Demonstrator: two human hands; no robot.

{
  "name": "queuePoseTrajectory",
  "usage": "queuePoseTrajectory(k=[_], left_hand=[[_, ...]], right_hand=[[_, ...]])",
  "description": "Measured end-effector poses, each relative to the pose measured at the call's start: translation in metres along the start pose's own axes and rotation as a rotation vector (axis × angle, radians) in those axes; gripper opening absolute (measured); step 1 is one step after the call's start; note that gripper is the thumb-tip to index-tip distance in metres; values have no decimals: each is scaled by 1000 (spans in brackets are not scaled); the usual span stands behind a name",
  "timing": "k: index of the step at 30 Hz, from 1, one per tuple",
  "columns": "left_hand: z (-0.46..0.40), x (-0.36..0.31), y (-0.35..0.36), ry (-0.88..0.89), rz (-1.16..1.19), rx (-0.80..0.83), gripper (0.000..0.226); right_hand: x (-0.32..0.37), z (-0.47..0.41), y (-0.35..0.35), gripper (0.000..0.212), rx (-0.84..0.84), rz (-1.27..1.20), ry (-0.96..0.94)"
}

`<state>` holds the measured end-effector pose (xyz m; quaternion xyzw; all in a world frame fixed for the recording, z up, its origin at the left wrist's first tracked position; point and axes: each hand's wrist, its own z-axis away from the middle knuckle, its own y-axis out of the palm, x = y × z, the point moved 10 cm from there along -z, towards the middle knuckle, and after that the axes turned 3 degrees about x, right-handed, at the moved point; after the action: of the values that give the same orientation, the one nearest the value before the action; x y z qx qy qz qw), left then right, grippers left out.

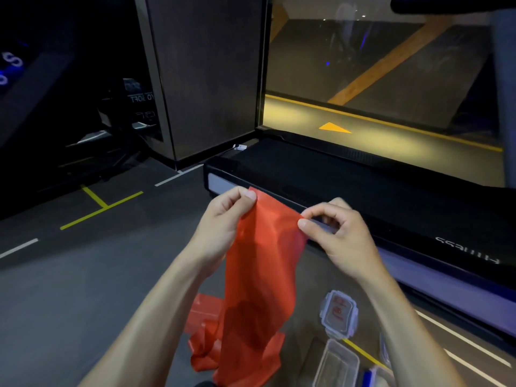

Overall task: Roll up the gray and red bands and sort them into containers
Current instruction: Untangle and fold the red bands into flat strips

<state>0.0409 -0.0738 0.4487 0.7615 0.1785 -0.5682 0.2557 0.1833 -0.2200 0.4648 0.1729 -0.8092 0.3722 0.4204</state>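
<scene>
Over on the left it's just dark floor (83, 275) with yellow and white tape lines, and a dark pillar (206, 79) standing further back. The left hand (223, 219) pinches the top left corner of the red band (259, 275), thumb and fingers closed tight on the edge. The band hangs straight down between both forearms and bunches up in a loose heap on the floor, so it hides part of the floor below it. The right hand (340, 233) pinches the band's top right corner the same way, other fingers curled. Right behind the hands runs a black treadmill (363, 185), with a glass wall (377, 65) beyond it. Down at the lower right, on the floor, there's a clear lid (338, 314) lying flat and a clear container (336, 364) just beside it, both near the band's heap but apart from it.
</scene>
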Motion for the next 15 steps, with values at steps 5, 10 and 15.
queuePoseTrajectory(k=[5, 10, 15], left_hand=[[5, 1, 16, -8, -44, 148, 33], [8, -1, 25, 60, -143, 215, 34], [7, -5, 14, 162, -286, 114, 17]], right_hand=[[16, 0, -4, 16, -64, -117, -51], [26, 0, -4, 19, -59, -101, -70], [39, 0, -8, 21, -54, -77, -160]])
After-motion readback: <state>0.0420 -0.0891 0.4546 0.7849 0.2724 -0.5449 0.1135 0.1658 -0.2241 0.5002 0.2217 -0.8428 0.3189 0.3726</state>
